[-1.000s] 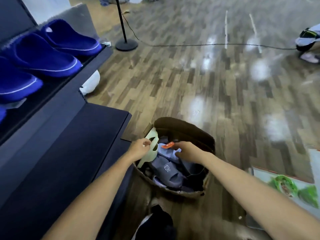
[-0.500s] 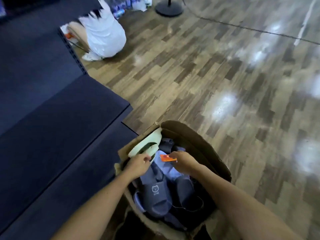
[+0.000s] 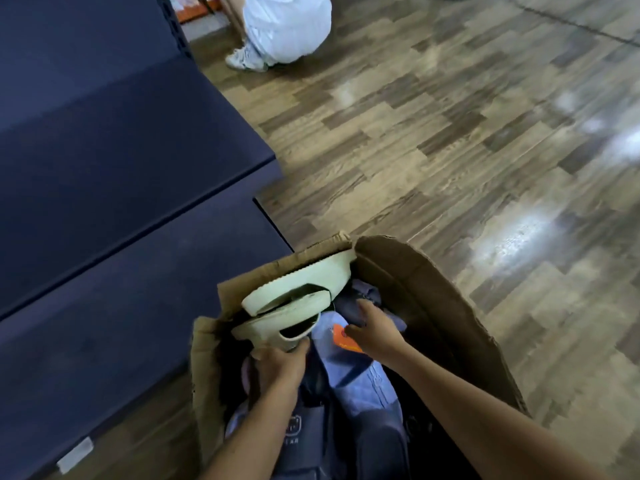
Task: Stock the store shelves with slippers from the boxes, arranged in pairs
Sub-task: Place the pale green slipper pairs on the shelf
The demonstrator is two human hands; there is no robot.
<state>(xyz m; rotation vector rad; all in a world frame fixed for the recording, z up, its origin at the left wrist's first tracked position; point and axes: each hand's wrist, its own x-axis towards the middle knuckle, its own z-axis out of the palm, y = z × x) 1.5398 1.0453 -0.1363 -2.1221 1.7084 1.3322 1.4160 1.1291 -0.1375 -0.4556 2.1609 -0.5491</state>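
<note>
Two pale slippers (image 3: 301, 284) sit in the curled left grip (image 3: 280, 367).

Box (image 3: 433, 306): lower centre of frame, on the floor (image 3: 450, 133), just right of the shelving.
Upper shelf (image 3: 121, 150): left. Lower shelf (image 3: 104, 323): below it, lower left.
Stacked pair of slippers (image 3: 301, 289): in the box, against its upper-left wall. The left hand (image 3: 280, 368) grips the pair from below.
Loose slippers (image 3: 356, 372): in the box, under the right hand (image 3: 377, 327). A tag (image 3: 343, 339) lies just left of that hand.
Crouching person (image 3: 287, 26): top centre, beyond the shelving.
</note>
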